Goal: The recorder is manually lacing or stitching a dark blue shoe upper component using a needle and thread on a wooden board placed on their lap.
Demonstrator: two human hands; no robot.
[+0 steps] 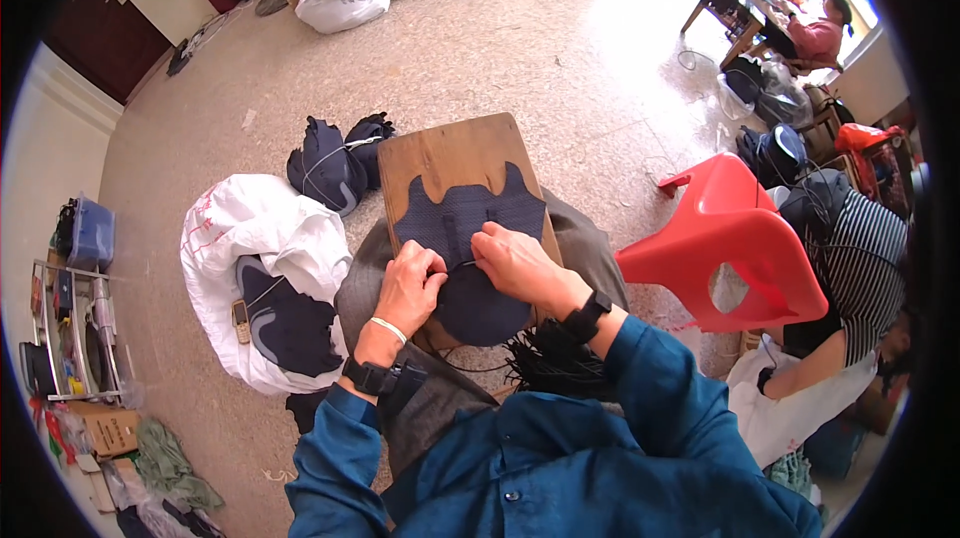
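A dark navy knitted shoe upper [478, 313] lies spread on a wooden stool top [405, 153] in front of my lap. Its two pointed ends face away from me and its rounded end faces me. My left hand [405, 290] is closed at the left of the upper's middle, thumb against bent fingers. Across from it, my right hand [520, 265] pinches the upper near its centre strip. A thin line shows between the hands; what it is I cannot tell. Below the right wrist hangs a bundle of black cords [560, 360], partly hidden by my sleeve.
At left, a white sack [225, 228] holds more dark uppers [290, 323] and a small phone [241, 322]. Tied uppers [335, 163] lie beyond it. A red plastic stool [725, 238] stands at right, near a person in a striped top [865, 258]. Another person [815, 38] sits farther back.
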